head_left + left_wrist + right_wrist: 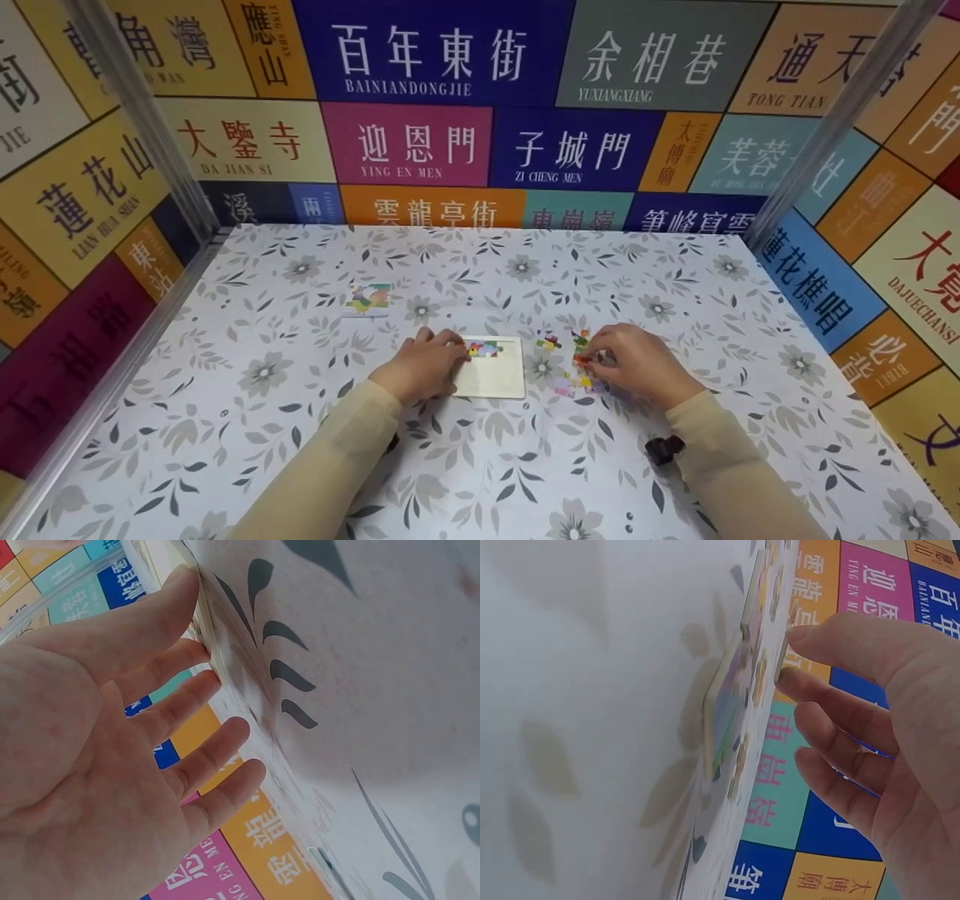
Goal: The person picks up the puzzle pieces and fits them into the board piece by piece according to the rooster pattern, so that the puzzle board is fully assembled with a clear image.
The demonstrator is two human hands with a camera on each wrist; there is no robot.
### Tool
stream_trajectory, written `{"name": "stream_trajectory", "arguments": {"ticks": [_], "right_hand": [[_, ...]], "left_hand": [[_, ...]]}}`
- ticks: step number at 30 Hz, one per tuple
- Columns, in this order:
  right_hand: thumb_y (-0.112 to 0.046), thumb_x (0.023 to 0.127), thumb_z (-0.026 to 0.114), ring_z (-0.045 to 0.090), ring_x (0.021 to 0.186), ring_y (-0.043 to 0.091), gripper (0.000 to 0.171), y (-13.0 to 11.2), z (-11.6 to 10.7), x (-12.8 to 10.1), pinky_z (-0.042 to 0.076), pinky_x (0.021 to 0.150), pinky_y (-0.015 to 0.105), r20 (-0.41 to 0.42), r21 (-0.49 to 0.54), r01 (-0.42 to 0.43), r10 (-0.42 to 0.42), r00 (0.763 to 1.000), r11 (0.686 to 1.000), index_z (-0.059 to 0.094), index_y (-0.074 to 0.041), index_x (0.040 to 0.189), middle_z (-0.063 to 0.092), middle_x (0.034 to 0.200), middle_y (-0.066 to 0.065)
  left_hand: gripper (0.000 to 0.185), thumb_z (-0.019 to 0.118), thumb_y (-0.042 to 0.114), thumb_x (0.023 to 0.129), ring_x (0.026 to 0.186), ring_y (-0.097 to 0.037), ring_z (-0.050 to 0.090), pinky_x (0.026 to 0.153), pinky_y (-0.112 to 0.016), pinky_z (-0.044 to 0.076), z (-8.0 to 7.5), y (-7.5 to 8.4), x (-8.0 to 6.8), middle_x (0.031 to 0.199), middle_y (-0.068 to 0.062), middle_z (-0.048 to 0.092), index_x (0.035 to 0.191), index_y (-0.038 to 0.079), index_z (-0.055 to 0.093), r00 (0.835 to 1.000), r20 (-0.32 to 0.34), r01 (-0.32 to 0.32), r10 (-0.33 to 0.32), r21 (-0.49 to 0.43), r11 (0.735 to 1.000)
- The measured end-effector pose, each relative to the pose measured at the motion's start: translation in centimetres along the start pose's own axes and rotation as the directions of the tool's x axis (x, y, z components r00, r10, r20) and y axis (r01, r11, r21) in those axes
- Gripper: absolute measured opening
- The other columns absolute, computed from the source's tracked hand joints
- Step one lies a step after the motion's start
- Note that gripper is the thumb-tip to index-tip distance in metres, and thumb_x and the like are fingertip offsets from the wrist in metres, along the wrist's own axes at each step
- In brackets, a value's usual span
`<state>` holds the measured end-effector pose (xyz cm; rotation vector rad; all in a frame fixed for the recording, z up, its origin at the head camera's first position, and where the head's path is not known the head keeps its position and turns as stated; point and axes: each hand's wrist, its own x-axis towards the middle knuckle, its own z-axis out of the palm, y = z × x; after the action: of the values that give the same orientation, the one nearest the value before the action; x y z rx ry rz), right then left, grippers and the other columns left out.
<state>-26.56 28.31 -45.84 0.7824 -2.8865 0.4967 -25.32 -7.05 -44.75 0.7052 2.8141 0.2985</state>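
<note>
A cream puzzle tray (491, 379) lies on the table with a short strip of joined jigsaw pieces (484, 349) along its far edge. My left hand (424, 365) holds the tray's left side, thumb and fingertips at its rim; the left wrist view shows the thumb (176, 600) on the edge. To the right of the tray, my right hand (637, 364) pinches a thin jigsaw piece (782, 660) between thumb and index finger. Loose pieces lie around that hand: a dark, multicoloured one (549, 341) and pink and yellow ones (568, 384).
Farther back on the left lies a square picture card (368, 298) with coloured shapes. A dark object (664, 450) is beside the right forearm. The patterned cloth (262, 371) covers the table, and sign-printed panels (405, 142) stand behind it and at both sides.
</note>
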Motion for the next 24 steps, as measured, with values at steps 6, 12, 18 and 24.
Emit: {"name": "stream_trajectory", "arguments": {"ticks": [6, 12, 18, 24], "right_hand": [[-0.018, 0.088, 0.08, 0.072, 0.102, 0.025, 0.01, -0.8, 0.4, 0.6, 0.057, 0.092, 0.048, -0.01, -0.006, 0.034, -0.034, 0.999, 0.999, 0.084, -0.023, 0.096, 0.078, 0.104, 0.0], [-0.017, 0.088, 0.079, 0.07, 0.092, 0.021, 0.012, -1.5, 0.6, 1.1, 0.058, 0.085, 0.045, 0.002, 0.006, 0.057, -0.057, 0.998, 0.998, 0.084, -0.022, 0.098, 0.076, 0.098, -0.003], [-0.018, 0.087, 0.08, 0.07, 0.089, 0.021, 0.01, -2.0, 0.7, 1.6, 0.057, 0.079, 0.044, 0.003, 0.02, 0.067, -0.067, 0.998, 0.998, 0.084, -0.023, 0.095, 0.075, 0.096, -0.004], [-0.019, 0.086, 0.08, 0.068, 0.088, 0.018, 0.01, -2.6, 1.2, 2.3, 0.057, 0.077, 0.042, 0.0, 0.031, 0.096, -0.096, 0.995, 0.995, 0.084, -0.022, 0.095, 0.075, 0.097, -0.005]], "left_hand": [[0.049, 0.079, 0.015, 0.09, 0.132, -0.034, 0.045, 0.11, -0.054, 0.04, -0.1, 0.2, 0.1, 0.152, -0.004, 0.051, 0.137, 0.017, 0.065, 1.0, 0.013, 0.018, -0.018, -0.006, 1.0], [0.048, 0.078, 0.015, 0.091, 0.133, -0.034, 0.045, 0.111, -0.054, 0.04, -0.2, 0.3, 0.0, 0.153, -0.005, 0.05, 0.137, 0.017, 0.065, 1.0, 0.026, 0.015, -0.014, -0.014, 1.0], [0.047, 0.078, 0.015, 0.091, 0.132, -0.034, 0.045, 0.11, -0.053, 0.04, -0.3, 0.3, 0.2, 0.153, -0.004, 0.05, 0.136, 0.017, 0.066, 0.999, 0.029, 0.015, -0.014, -0.003, 1.0], [0.048, 0.08, 0.019, 0.09, 0.13, -0.034, 0.045, 0.108, -0.053, 0.042, -0.1, 0.2, 0.1, 0.152, -0.004, 0.051, 0.135, 0.018, 0.066, 1.0, 0.018, 0.014, -0.014, 0.003, 1.0]]}}
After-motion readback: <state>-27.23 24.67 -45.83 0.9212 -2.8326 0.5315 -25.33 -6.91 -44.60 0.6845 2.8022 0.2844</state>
